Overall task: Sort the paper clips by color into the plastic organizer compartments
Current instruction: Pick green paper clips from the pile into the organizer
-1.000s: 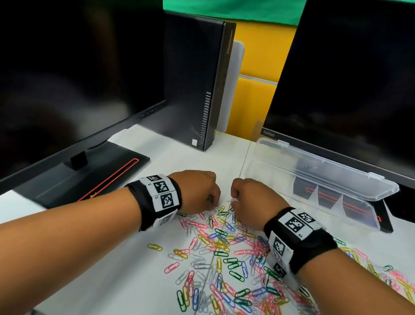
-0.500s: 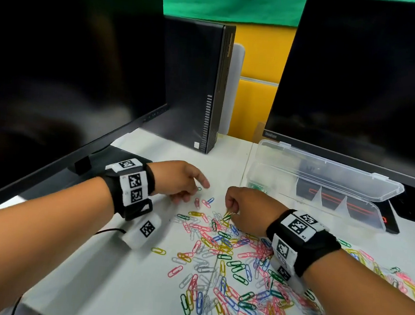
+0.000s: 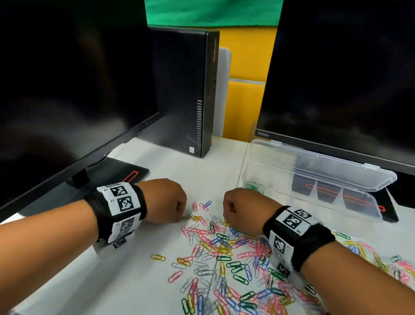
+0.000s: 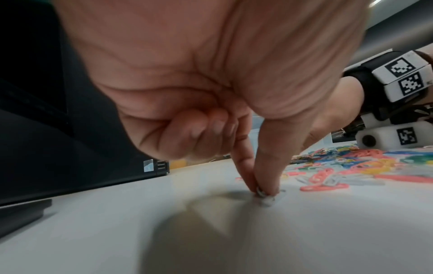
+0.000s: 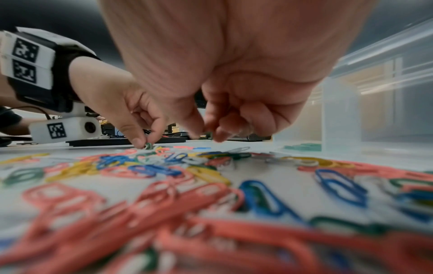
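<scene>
Head view: I see both hands knuckles-up at the far edge of the scattered pile of coloured wire paper clips [image 3: 232, 257] on the white desk [image 3: 140, 284]. My left hand [image 3: 163, 201] has thumb and index fingertip pressed together, pinching a green paper clip [image 5: 148, 145] at the desk surface; the other fingers are curled in. My right hand [image 3: 243, 209] has its fingers curled narrow just above the pile; something green sits at the fingertips in the right wrist view, but it is blurred and I cannot tell whether it is held. The clear plastic organizer box [image 3: 311, 189] stands lid-open beyond the right hand, with green clips [image 5: 303, 147] in its leftmost compartment.
</scene>
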### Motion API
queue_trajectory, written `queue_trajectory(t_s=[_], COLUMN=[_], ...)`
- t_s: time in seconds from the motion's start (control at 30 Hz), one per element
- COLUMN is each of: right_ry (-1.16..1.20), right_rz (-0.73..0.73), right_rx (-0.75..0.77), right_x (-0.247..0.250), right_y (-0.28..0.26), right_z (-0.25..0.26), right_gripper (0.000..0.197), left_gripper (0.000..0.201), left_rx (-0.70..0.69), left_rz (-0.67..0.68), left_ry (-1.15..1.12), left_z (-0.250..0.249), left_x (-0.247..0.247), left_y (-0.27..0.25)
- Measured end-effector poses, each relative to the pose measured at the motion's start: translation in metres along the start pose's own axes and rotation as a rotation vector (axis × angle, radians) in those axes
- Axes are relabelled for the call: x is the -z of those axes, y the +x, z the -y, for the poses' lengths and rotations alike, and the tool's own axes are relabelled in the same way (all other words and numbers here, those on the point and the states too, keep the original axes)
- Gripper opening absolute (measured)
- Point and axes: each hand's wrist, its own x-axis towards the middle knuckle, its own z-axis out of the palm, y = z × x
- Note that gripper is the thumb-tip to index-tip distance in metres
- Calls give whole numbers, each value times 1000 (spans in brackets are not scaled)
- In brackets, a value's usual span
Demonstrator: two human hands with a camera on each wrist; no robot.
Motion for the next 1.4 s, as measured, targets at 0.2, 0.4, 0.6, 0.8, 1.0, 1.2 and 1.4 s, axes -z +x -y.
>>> queue_trajectory(t_s=[0.2,0.4,0.6,0.8,1.0,1.2,1.4], right_ry=[240,5,-26,-103,-96,-119,-94], right_rz=[-169,-67,31,72,27,40,-4], right_rx=[-142,-126,-156,-149,-262,-254,-196], right_x=[12,6,5,2,3,1,7], right_y=[1,2,4,7,7,7,3], right_z=[-3,-10,-8,-9,-14,-17,-11], right_gripper=[15,15,17,19,18,14,18], left_gripper=[13,27,17,22,21,26,14], left_rx=[57,136,126,147,169,122,-80], left_rz=[50,55,97,82,112,130,52], left_ry=[-360,-874,-1067,-1373,-1591,-1453,-665], left_z=[6,13,12,6,5,-5,-33], left_x=[15,5,4,4,1,6,10], left_y=[0,5,7,13,13,14,20])
